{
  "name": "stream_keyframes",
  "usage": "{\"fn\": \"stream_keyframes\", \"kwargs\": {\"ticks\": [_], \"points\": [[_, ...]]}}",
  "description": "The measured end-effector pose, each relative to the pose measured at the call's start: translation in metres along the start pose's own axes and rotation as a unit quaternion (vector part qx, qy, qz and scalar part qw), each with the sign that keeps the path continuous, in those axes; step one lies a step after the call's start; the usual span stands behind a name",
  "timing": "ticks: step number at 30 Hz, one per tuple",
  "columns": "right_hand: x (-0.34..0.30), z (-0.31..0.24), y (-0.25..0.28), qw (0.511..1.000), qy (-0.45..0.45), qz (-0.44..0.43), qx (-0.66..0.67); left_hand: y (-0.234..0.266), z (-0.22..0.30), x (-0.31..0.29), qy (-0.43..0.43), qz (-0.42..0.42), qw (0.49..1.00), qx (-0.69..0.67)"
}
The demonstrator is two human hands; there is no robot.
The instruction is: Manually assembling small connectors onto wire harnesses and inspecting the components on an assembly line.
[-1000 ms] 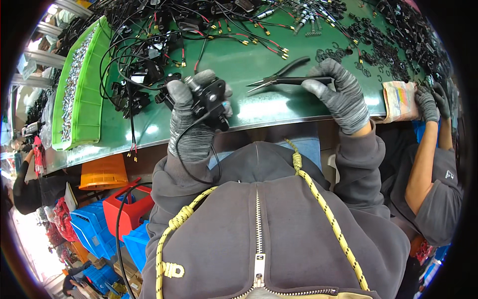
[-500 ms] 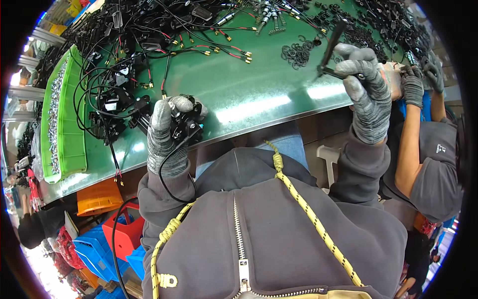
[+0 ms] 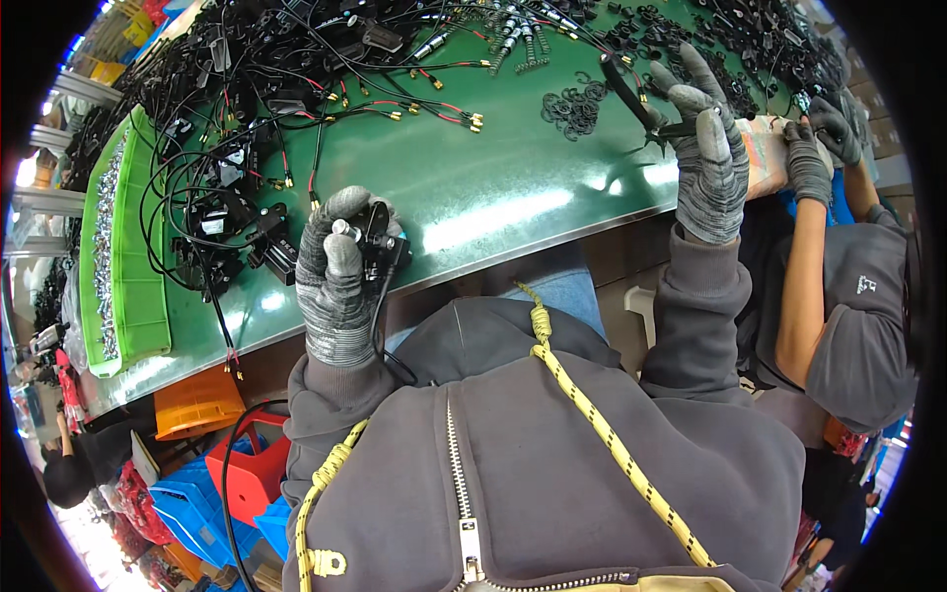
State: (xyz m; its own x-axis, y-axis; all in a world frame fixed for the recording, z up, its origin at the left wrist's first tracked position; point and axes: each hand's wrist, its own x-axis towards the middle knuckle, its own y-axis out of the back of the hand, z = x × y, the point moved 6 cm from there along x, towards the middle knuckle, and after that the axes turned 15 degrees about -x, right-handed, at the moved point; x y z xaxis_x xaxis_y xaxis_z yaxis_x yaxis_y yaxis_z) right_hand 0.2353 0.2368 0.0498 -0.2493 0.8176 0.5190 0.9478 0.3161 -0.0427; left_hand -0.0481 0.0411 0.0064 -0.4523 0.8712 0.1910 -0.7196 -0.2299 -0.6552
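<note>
My left hand (image 3: 340,271), in a grey knit glove, is closed around a black cabled part (image 3: 378,247) above the table's front edge. A small silver round piece (image 3: 342,228) shows by its thumb and fingers; the fingers hide some of the part. To the right, my gloved right hand (image 3: 712,158) is raised with several fingers stretched up. It holds black pliers (image 3: 631,97), one handle slanting up to the left and the other running into the hand. Just left of the pliers lies a pile of black rings (image 3: 575,111) on the green table (image 3: 473,187).
A green bin (image 3: 138,296) of small metal pieces stands at the left. Black cabled parts (image 3: 222,187) heap beside it and along the back, near several springs (image 3: 533,49). At right, a co-worker's gloved hands (image 3: 814,163) hold a pale object. Orange, red and blue bins sit below the table.
My left hand has turned, bringing the black part and silver piece more into sight. My right hand has shifted left, its fingers straighter, and the pliers have swung to the left.
</note>
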Motion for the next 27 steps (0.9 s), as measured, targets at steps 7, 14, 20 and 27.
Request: {"fn": "stream_keyframes", "kwargs": {"ticks": [7,14,20,27], "points": [[0.000,0.018,0.028,0.965,-0.044,0.011,0.260,-0.005,0.000,0.004,-0.030,0.013,0.997,0.063],[-0.002,0.024,0.059,0.878,-0.064,0.031,0.473,0.002,-0.008,0.007,0.022,-0.037,0.998,-0.035],[0.023,0.020,0.068,0.879,-0.142,0.041,0.454,-0.003,-0.005,0.010,0.053,-0.073,0.996,0.010],[0.072,0.008,0.049,0.960,0.016,-0.090,0.264,-0.007,-0.008,0.014,0.057,-0.115,0.991,0.022]]}}
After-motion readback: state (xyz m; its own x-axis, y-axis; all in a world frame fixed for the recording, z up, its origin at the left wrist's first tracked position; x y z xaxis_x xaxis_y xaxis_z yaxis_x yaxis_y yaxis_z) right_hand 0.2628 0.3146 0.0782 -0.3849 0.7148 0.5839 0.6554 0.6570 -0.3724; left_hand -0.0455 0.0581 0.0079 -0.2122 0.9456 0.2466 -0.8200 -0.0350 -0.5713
